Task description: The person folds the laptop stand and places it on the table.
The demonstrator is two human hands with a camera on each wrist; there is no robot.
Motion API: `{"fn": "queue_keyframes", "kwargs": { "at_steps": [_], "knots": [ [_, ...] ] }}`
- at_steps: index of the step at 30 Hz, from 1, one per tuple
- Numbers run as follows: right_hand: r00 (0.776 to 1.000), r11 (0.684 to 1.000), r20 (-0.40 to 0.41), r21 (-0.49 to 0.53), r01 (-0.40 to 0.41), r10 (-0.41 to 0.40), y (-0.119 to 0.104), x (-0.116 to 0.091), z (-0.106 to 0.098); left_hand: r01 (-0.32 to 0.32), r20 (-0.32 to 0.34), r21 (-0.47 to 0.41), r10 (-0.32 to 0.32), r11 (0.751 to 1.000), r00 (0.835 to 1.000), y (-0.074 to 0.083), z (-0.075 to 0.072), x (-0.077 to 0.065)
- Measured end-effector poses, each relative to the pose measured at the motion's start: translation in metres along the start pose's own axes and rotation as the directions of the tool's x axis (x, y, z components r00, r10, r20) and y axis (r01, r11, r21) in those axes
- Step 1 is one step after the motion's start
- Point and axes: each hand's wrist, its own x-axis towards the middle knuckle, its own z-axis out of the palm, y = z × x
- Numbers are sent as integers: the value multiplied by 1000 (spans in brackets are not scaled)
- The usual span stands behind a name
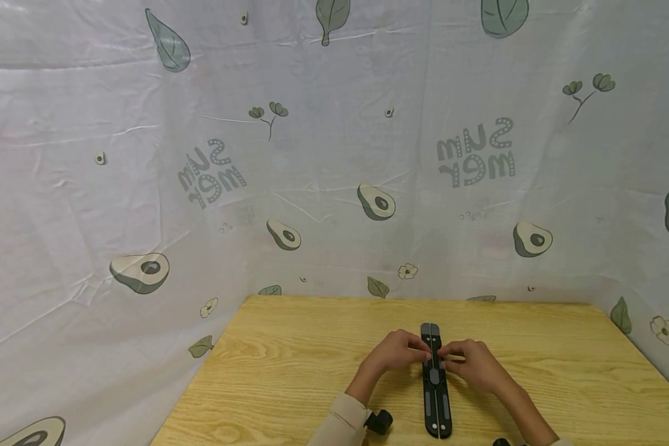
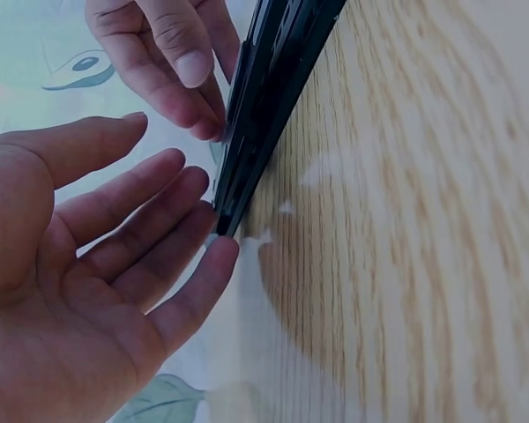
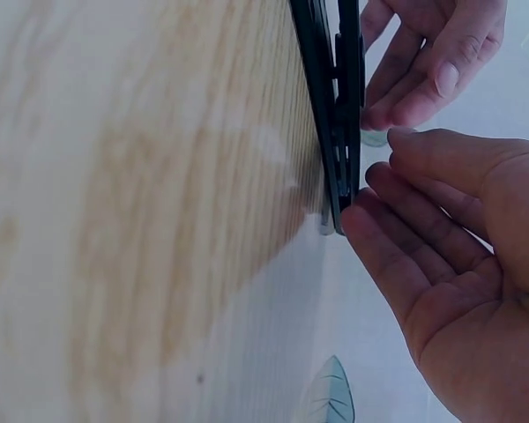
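A long, narrow black object (image 1: 437,402) with grey pads and a seam down its length lies on the table. It looks like a folded laptop stand. At its left edge is my left hand (image 1: 394,353), fingertips at or very near the side. On the opposite edge, my right hand (image 1: 475,365) has its fingertips close to the side, thumb nearer me. In the left wrist view the left hand's fingers (image 2: 154,207) are spread and loosely bent beside the stand. The right wrist view shows the right hand's fingers (image 3: 423,220) likewise relaxed, and whether they touch it is hard to tell.
A wood-grain table (image 1: 290,371) carries the stand. Behind and beside it hangs a pale sheet (image 1: 323,148) printed with avocados and leaves. A black wrist device (image 1: 380,422) sits by the left sleeve (image 1: 340,422).
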Motion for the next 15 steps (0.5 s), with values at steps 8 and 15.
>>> {"fn": "queue_keyframes", "kwargs": {
  "at_steps": [8,15],
  "knots": [
    [1000,1000,-16,1,-11,11,-1,-1,-2,-23,4,-10,23,1000,1000,1,-1,0],
    [998,999,-56,-35,8,-10,-2,-2,-7,-32,-36,32,33,999,999,-1,-5,2]
  ]
}}
